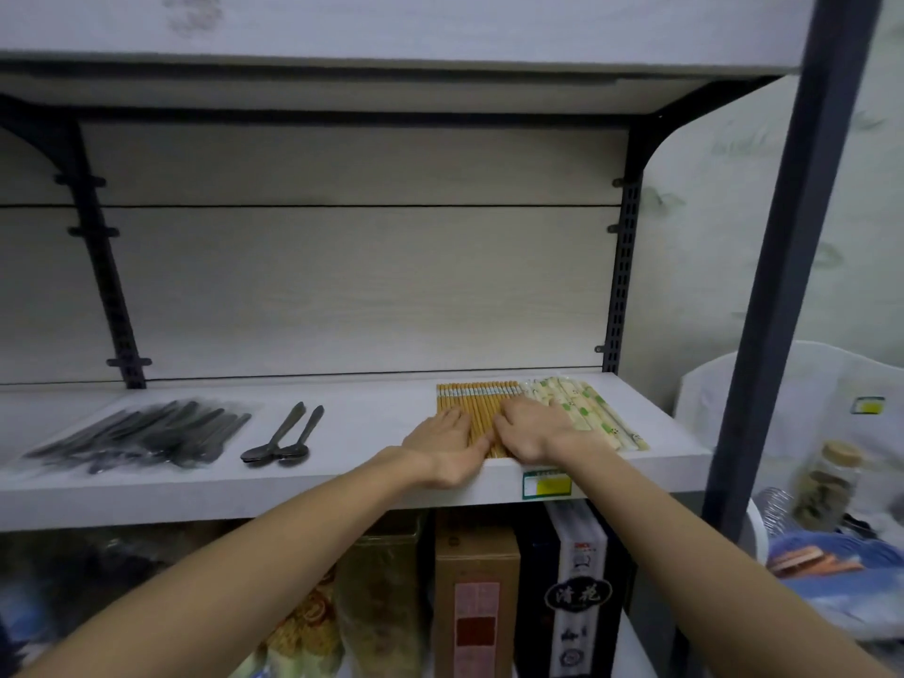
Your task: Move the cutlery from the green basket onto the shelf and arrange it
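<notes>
A row of yellow-brown chopsticks [477, 396] lies side by side on the white shelf [372, 423]. My left hand [447, 445] rests flat at their left side, its fingers touching the sticks near the shelf's front edge. Over their right half, my right hand [533, 428] presses down with straight fingers. To the right lie pale wrapped chopsticks with green marks [594, 415]. Two dark spoons [283, 440] lie bowl-forward in the shelf's middle. A clear bag of dark cutlery [146, 430] sits at the left. The green basket is out of sight.
A yellow-green price tag [545, 484] hangs on the shelf's front edge under my right wrist. Boxes and packets [477, 594] fill the shelf below. A dark upright post [787, 286] stands at the right, with a jar [829, 484] and bags beyond it.
</notes>
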